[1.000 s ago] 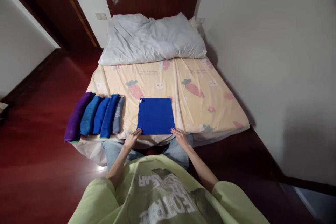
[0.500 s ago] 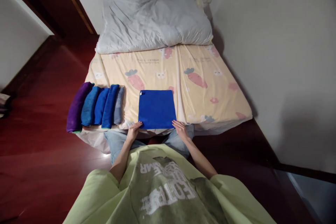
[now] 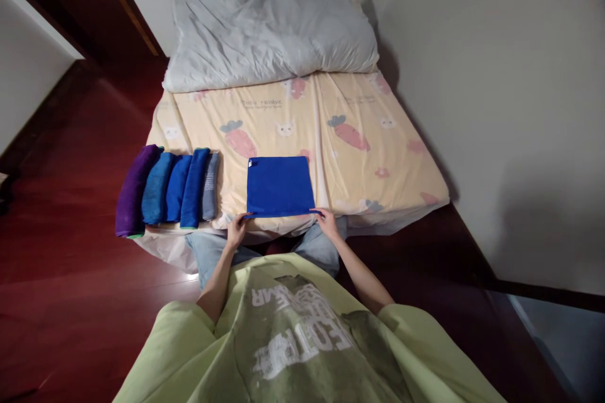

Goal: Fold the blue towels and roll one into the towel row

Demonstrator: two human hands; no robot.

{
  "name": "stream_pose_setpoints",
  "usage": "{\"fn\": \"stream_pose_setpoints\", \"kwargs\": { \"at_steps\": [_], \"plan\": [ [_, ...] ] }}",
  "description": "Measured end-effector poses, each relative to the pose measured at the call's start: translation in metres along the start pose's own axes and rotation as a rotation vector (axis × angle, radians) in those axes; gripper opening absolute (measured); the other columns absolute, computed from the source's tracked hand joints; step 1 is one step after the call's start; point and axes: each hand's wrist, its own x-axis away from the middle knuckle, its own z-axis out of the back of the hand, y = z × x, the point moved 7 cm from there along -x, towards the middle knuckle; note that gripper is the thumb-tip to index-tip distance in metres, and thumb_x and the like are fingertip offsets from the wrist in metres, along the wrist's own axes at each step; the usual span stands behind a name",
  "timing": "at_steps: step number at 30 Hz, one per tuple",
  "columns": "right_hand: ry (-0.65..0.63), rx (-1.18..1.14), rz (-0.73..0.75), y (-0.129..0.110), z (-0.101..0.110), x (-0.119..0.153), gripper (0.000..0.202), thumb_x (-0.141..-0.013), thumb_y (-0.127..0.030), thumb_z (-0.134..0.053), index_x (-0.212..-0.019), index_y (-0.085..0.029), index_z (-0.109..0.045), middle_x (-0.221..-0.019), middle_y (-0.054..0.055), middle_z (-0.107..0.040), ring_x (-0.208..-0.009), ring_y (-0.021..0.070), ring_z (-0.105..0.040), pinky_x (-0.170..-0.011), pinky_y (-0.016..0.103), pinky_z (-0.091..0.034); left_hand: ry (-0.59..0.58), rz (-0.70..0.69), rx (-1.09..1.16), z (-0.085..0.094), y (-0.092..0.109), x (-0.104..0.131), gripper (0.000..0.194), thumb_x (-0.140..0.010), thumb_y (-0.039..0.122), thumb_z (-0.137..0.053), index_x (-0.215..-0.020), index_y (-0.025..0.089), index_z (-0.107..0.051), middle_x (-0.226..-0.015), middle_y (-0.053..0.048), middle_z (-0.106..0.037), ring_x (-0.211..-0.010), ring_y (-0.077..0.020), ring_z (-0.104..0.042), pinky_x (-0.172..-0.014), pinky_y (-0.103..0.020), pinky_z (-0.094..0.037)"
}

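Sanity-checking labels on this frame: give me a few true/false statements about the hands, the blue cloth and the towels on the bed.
1. The left hand and right hand each pinch a near corner of the blue cloth. True.
2. The blue cloth is crumpled into a ball. False: it lies spread flat, roughly square, on the bed sheet.
3. A row of rolled towels lies left of the blue cloth, apart from it. True.
4. The rolled towels sit on top of the pillows. False: they lie at the near left edge of the bed; the pillows are at the far end.
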Motion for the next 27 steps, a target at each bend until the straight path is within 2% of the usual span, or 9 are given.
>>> {"fn": "stream_pose_setpoints", "kwargs": {
  "at_steps": [5,9,12,16,23,27],
  "plan": [
    [0.078,0.023,-0.036,0.003,0.0,-0.01,0.034,-0.09,-0.041,-0.057,-0.101,-0.018,-0.079,-0.106,0.013,-0.08,-0.099,0.027,-0.075,-0.091,0.041,-0.061,0.057,0.095,-0.048,0.002,-0.001,-0.007,0.03,-0.094,0.039,-0.054,-0.11,0.018,-0.068,-0.105,-0.009,-0.078,-0.102,-0.0256,-0.073,-0.093,-0.037,-0.057],
    [0.13,0.04,-0.07,0.009,0.001,-0.024,0.041,-0.088,-0.052,-0.06,-0.097,-0.016,-0.079,-0.1,0.015,-0.08,-0.088,0.027,-0.075,-0.085,0.04,-0.062,0.11,0.093,-0.026,0.002,-0.002,-0.018,0.033,-0.094,0.044,-0.056,-0.109,0.017,-0.066,-0.1,-0.011,-0.077,-0.094,-0.0254,-0.074,-0.086,-0.035,-0.058],
    [0.148,0.05,-0.087,0.015,0.001,-0.033,0.047,-0.087,-0.057,-0.061,-0.095,-0.014,-0.079,-0.093,0.016,-0.08,-0.08,0.027,-0.074,-0.079,0.04,-0.062,0.144,0.093,-0.038,0.001,-0.002,-0.024,0.035,-0.094,0.046,-0.054,-0.107,0.016,-0.066,-0.1,-0.011,-0.077,-0.092,-0.0251,-0.073,-0.085,-0.034,-0.057],
    [0.157,0.066,-0.101,0.021,-0.002,-0.041,0.05,-0.089,-0.061,-0.059,-0.093,-0.016,-0.077,-0.091,0.015,-0.079,-0.081,0.0269,-0.074,-0.079,0.039,-0.062,0.189,0.124,-0.1,0.001,-0.003,-0.031,0.032,-0.095,0.044,-0.052,-0.101,0.016,-0.067,-0.096,-0.012,-0.077,-0.089,-0.0262,-0.073,-0.084,-0.035,-0.056],
    [0.194,0.118,-0.155,0.03,-0.007,-0.042,0.06,-0.088,-0.07,-0.053,-0.089,-0.014,-0.075,-0.089,0.018,-0.078,-0.079,0.0294,-0.072,-0.082,0.043,-0.06,0.202,0.163,-0.162,-0.005,-0.003,-0.038,0.03,-0.095,0.039,-0.052,-0.099,0.015,-0.07,-0.087,-0.011,-0.076,-0.08,-0.0244,-0.072,-0.08,-0.033,-0.054],
    [0.223,0.133,-0.182,0.03,-0.009,-0.041,0.065,-0.086,-0.073,-0.052,-0.093,-0.012,-0.076,-0.091,0.02,-0.077,-0.083,0.0306,-0.073,-0.085,0.044,-0.059,0.223,0.198,-0.168,-0.006,-0.008,-0.04,0.032,-0.095,0.04,-0.054,-0.1,0.015,-0.072,-0.087,-0.011,-0.076,-0.083,-0.0248,-0.073,-0.082,-0.032,-0.055]
  ]
}}
